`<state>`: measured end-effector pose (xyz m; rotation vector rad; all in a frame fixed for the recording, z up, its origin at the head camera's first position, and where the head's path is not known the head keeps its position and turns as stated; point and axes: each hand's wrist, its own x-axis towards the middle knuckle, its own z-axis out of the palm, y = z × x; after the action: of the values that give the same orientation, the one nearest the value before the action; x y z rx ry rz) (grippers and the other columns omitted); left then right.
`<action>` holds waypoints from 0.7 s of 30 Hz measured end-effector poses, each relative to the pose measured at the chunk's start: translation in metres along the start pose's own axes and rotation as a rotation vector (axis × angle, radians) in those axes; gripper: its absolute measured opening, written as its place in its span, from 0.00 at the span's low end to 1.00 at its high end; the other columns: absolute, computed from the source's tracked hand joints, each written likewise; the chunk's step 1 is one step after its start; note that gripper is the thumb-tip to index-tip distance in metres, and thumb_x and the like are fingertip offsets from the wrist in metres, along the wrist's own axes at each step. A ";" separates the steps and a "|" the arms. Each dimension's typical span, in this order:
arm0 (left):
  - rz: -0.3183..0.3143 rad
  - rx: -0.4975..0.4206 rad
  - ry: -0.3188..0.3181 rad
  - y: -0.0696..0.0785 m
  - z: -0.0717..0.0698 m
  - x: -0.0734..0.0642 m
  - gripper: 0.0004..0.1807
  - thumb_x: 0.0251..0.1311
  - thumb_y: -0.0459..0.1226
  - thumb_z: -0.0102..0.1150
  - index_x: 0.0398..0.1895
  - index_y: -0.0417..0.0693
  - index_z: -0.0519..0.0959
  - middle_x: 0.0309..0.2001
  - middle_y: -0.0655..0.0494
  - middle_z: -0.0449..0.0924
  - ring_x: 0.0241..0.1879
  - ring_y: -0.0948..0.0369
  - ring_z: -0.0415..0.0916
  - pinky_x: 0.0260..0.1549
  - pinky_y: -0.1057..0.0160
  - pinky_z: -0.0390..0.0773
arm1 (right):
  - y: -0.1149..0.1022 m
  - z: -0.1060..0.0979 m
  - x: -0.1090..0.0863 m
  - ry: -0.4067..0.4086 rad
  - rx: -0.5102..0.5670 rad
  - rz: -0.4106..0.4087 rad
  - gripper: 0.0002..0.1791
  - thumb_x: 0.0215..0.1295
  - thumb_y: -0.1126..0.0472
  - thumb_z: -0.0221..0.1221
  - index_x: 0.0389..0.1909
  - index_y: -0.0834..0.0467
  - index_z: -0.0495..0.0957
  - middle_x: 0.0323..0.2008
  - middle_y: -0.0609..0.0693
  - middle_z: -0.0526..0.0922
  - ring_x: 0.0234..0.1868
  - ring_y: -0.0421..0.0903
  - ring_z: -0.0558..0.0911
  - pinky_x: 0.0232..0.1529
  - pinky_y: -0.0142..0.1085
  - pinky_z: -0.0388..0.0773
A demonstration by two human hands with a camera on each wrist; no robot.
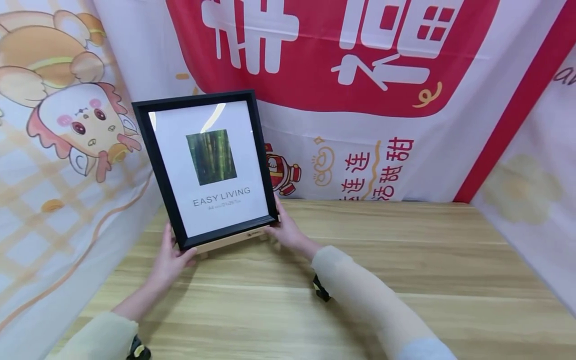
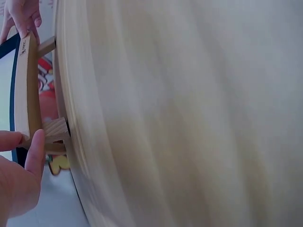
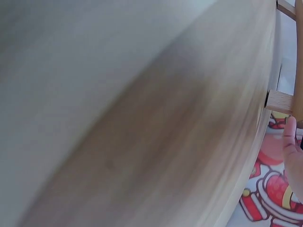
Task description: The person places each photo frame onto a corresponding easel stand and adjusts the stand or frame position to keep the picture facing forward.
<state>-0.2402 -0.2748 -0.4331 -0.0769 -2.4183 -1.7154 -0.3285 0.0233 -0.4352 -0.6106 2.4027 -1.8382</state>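
Note:
A black picture frame [image 1: 262, 150] with a white "EASY LIVING" insert and a dark green bamboo picture leans back on a small wooden easel [image 1: 231, 241]. My left hand [image 1: 168, 262] holds the lower left corner, with thumb and finger pinching the easel's ledge [image 2: 28, 90] in the left wrist view. At the lower right corner, my right hand [image 1: 290, 231] grips the ledge end, its fingers beside the frame's edge. Short wooden feet [image 3: 280, 101] reach down to the table under the ledge. The easel's back is hidden behind the picture frame.
The wood-grain table [image 1: 405, 280] runs to a printed red and white cloth [image 1: 342, 90] at the back. Cartoon cloth [image 1: 81, 210] hangs close along the left, and another cloth [image 1: 531, 200] bounds the right side.

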 end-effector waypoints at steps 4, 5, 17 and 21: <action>-0.009 -0.002 -0.022 0.005 0.013 0.001 0.60 0.61 0.21 0.56 0.76 0.74 0.27 0.63 0.24 0.55 0.44 0.39 0.78 0.34 0.54 0.85 | 0.004 -0.013 -0.008 0.009 -0.011 -0.008 0.60 0.59 0.77 0.62 0.77 0.33 0.36 0.68 0.61 0.60 0.51 0.53 0.79 0.49 0.35 0.80; -0.010 -0.005 -0.027 0.006 0.016 0.001 0.60 0.61 0.21 0.55 0.76 0.74 0.27 0.63 0.24 0.55 0.44 0.38 0.77 0.34 0.53 0.85 | 0.005 -0.016 -0.010 0.012 -0.016 -0.012 0.60 0.59 0.77 0.62 0.77 0.35 0.36 0.67 0.61 0.61 0.51 0.54 0.79 0.49 0.35 0.80; -0.023 -0.006 -0.075 0.023 0.054 0.002 0.61 0.61 0.21 0.55 0.75 0.77 0.26 0.67 0.26 0.53 0.45 0.36 0.77 0.33 0.53 0.85 | 0.011 -0.053 -0.035 0.062 -0.038 -0.009 0.59 0.58 0.79 0.61 0.78 0.41 0.36 0.63 0.66 0.63 0.48 0.58 0.80 0.49 0.38 0.80; -0.024 -0.023 -0.088 0.027 0.066 0.001 0.60 0.62 0.21 0.55 0.75 0.77 0.26 0.67 0.27 0.54 0.47 0.37 0.77 0.34 0.52 0.85 | 0.013 -0.063 -0.043 0.078 -0.006 -0.006 0.59 0.57 0.80 0.60 0.78 0.42 0.36 0.63 0.68 0.62 0.48 0.60 0.79 0.47 0.39 0.81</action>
<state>-0.2452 -0.2037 -0.4292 -0.1296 -2.4705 -1.7867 -0.3102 0.0989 -0.4376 -0.5577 2.4575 -1.8925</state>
